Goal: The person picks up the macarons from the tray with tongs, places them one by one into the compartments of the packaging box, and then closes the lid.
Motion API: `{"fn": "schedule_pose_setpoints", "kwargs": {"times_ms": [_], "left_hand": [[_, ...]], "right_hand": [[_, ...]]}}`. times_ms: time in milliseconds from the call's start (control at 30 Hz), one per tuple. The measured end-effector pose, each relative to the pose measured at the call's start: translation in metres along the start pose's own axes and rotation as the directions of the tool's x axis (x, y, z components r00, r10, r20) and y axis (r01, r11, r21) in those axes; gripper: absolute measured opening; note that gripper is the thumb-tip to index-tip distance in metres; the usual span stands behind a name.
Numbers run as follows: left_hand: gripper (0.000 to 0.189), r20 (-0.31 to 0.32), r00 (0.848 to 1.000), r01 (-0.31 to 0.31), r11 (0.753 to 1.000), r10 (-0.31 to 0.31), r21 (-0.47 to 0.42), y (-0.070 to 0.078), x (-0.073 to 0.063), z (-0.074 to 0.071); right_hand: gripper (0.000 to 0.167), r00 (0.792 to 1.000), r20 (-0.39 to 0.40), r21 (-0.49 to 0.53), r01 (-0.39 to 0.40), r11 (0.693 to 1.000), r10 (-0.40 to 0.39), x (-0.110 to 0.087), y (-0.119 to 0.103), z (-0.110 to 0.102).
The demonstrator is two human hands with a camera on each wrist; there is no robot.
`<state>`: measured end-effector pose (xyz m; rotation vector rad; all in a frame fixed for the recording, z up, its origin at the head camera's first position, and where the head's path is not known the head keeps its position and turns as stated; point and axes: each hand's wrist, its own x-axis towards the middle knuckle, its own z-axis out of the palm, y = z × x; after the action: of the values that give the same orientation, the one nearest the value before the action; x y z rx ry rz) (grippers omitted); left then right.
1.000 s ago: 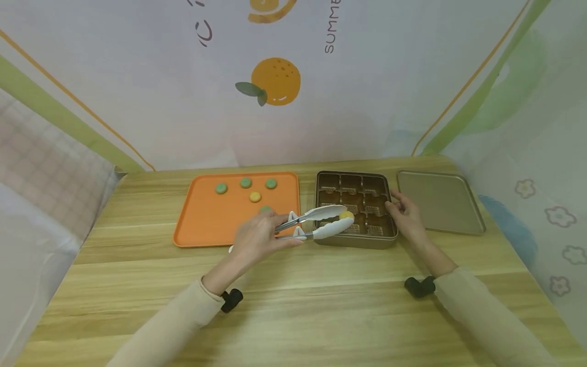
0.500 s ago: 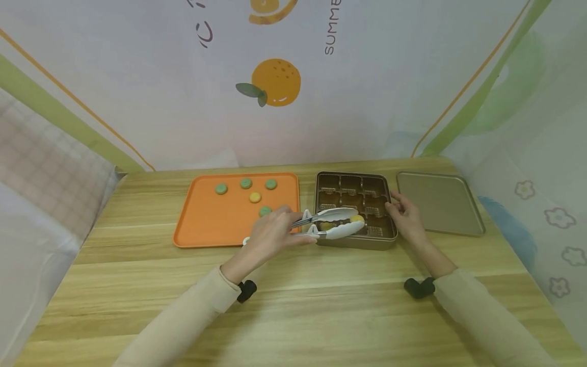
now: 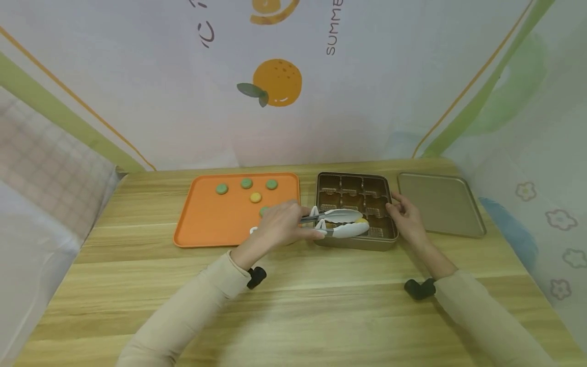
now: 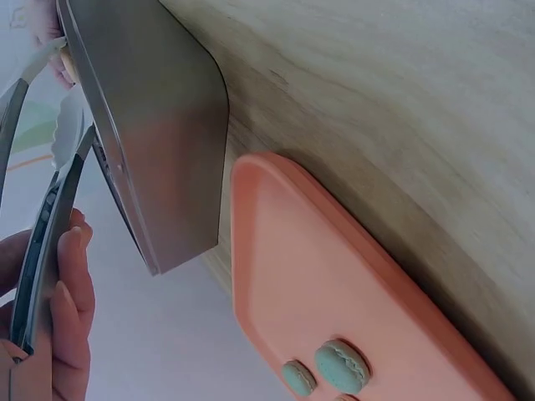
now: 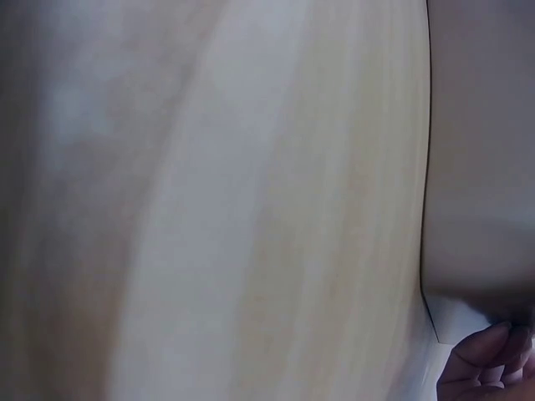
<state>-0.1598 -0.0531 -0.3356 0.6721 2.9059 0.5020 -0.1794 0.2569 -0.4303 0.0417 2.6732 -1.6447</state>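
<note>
My left hand (image 3: 282, 227) grips white-tipped metal tongs (image 3: 345, 216), held over the front row of the brown divided baking pan (image 3: 355, 243). Between the tong tips is a yellow macaron (image 3: 362, 221), at the front of the pan near its middle and right compartments. The left wrist view shows the tongs (image 4: 50, 221) reaching past the pan's wall (image 4: 171, 142), with fingers (image 4: 71, 309) along one arm. At the pan's right side, my right hand (image 3: 408, 219) holds the rim, thumb on top. In the right wrist view its curled fingers (image 5: 481, 359) meet the pan's corner.
Left of the pan lies an orange tray (image 3: 211, 224) bearing several green macarons (image 3: 222, 189) and a yellow macaron (image 3: 255, 197). A flat bronze lid or tray (image 3: 442, 204) lies to the right. A printed curtain (image 3: 183, 117) hangs behind the wooden table (image 3: 321, 311).
My left hand has moved right with the tongs and the yellow macaron, bringing them lower and further over the pan's front row. The right hand stays at the pan's rim.
</note>
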Motion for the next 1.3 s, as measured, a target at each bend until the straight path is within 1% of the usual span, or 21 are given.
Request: {"fn": "schedule_pose_setpoints", "kwargs": {"times_ms": [133,467,600,767,833,867,933,1067,1200,1300], "left_hand": [[0.047,0.017,1.0,0.014,1.0,-0.014,0.012,0.001,0.0,0.0],[0.042,0.064,0.997,0.032,0.999,-0.031,-0.011,0.0,-0.001,-0.003],[0.043,0.055,0.998,0.025,1.0,-0.024,-0.013,0.0,-0.002,-0.002],[0.046,0.019,1.0,0.017,1.0,-0.016,-0.025,-0.005,-0.006,0.004],[0.048,0.005,1.0,0.023,0.999,-0.023,-0.047,-0.009,-0.008,0.007],[0.045,-0.003,0.999,0.032,0.997,-0.032,-0.071,-0.011,-0.011,0.008],[0.045,-0.015,0.998,0.066,0.989,-0.069,-0.131,-0.016,-0.015,0.009],[0.052,-0.036,0.986,0.147,0.96,-0.16,-0.237,-0.03,-0.026,0.006],[0.042,-0.062,0.974,0.197,0.947,-0.219,-0.254,-0.051,-0.039,0.002],[0.043,-0.086,0.961,0.236,0.939,-0.265,-0.251,-0.07,-0.05,0.0]], "right_hand": [[0.06,1.0,-0.002,0.013,-0.004,1.0,0.004,-0.001,0.001,0.001],[0.06,1.0,-0.004,0.008,-0.005,1.0,0.005,-0.001,0.001,0.002],[0.061,1.0,0.0,0.004,-0.009,1.0,0.009,-0.001,0.001,0.001],[0.06,1.0,0.01,0.007,-0.018,1.0,0.018,-0.003,0.001,0.001],[0.061,1.0,0.019,0.008,-0.022,1.0,0.021,-0.003,0.001,0.001],[0.061,1.0,0.022,0.007,-0.023,1.0,0.023,-0.003,0.0,0.001],[0.062,0.999,0.031,0.009,-0.025,1.0,0.025,-0.004,0.0,0.0],[0.062,0.999,0.034,0.002,-0.015,1.0,0.015,-0.004,0.0,-0.001],[0.06,1.0,0.02,0.0,0.006,1.0,-0.006,-0.003,0.0,-0.001],[0.059,1.0,0.011,0.001,0.012,1.0,-0.012,-0.002,-0.001,-0.001]]}}
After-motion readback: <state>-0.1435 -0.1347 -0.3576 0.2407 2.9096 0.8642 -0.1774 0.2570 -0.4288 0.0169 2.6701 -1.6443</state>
